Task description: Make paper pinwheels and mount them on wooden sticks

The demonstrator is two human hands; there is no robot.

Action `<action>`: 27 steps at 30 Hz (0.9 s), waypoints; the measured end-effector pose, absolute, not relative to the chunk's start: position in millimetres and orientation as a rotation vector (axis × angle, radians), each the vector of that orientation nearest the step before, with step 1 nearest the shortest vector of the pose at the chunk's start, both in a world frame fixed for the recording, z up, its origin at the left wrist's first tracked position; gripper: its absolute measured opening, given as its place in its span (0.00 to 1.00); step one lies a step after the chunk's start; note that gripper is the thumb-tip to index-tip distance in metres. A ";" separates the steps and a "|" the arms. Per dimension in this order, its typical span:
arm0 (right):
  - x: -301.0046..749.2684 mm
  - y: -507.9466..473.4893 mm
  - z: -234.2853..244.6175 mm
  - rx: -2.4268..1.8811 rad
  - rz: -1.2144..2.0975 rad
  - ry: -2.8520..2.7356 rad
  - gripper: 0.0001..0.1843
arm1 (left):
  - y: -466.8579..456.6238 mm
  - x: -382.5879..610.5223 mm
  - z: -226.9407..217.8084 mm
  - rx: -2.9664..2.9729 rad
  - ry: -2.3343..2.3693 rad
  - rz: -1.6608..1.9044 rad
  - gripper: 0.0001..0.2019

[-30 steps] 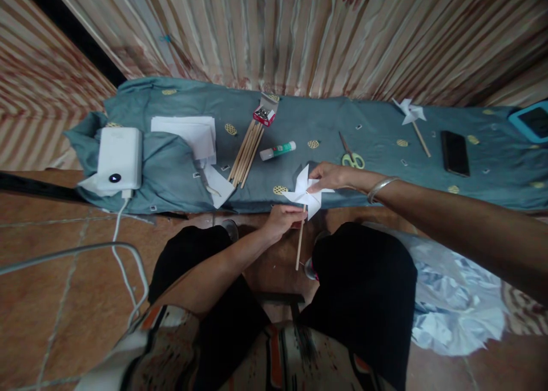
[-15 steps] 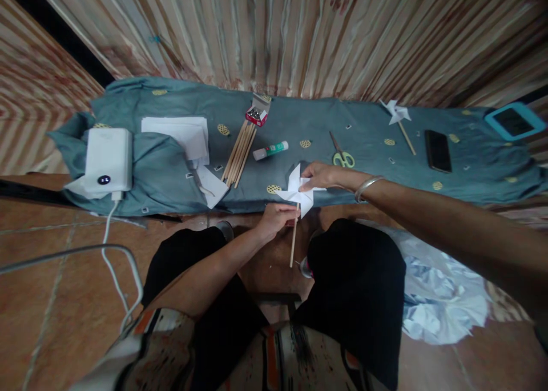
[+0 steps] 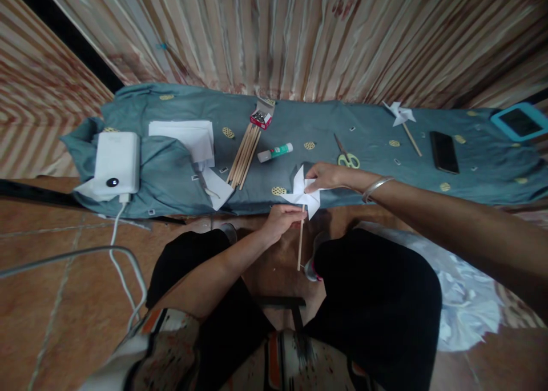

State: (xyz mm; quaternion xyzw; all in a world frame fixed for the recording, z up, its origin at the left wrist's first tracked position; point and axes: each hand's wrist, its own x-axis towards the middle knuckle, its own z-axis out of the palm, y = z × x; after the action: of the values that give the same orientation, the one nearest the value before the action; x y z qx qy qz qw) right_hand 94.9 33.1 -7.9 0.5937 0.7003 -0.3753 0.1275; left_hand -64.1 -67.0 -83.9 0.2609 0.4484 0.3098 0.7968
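Note:
A white paper pinwheel (image 3: pixel 302 192) on a thin wooden stick (image 3: pixel 300 245) is held up at the near edge of the cloth-covered bench. My left hand (image 3: pixel 280 221) pinches the stick just below the blades. From the right, my right hand (image 3: pixel 324 177) is closed on the pinwheel's middle, thumb and fingers at its centre; whatever lies under the fingertips is hidden. Beyond my hands lie a glue stick (image 3: pixel 274 152) and scissors with pale green handles (image 3: pixel 348 160). A bundle of wooden sticks (image 3: pixel 244 156) is to the left, under an open red box of small metal pins (image 3: pixel 260 118).
White paper sheets (image 3: pixel 182 129) and a white power bank (image 3: pixel 117 162) with a cable lie on the left. Another pinwheel (image 3: pixel 401 115), a dark phone (image 3: pixel 444 152) and a blue-framed tablet (image 3: pixel 519 121) are on the right. A crumpled plastic bag (image 3: pixel 466 299) lies on the floor.
The whole view has shifted slightly, so things appear a little further right. Both hands keep their hold on the pinwheel, with hardly any change in pose.

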 end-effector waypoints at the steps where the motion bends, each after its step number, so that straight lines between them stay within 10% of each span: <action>1: 94.5 33.4 -7.1 1.718 -1.065 2.043 0.10 | -67.1 -64.0 -84.2 0.558 0.963 0.666 0.11; 14: 88.6 42.1 1.9 1.529 -0.777 2.024 0.16 | -65.5 -65.4 -87.9 0.592 0.963 0.669 0.05; 27: 112.0 51.4 -23.3 1.524 -1.388 2.004 0.20 | -64.2 -62.4 -93.3 0.616 0.993 0.676 0.04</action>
State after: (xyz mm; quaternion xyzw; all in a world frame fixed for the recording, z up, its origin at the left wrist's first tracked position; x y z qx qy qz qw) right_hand 112.0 51.4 -23.3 0.5254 0.6909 -0.4785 0.1331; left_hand -62.4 -64.2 -93.3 0.2854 0.4594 0.3128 0.7808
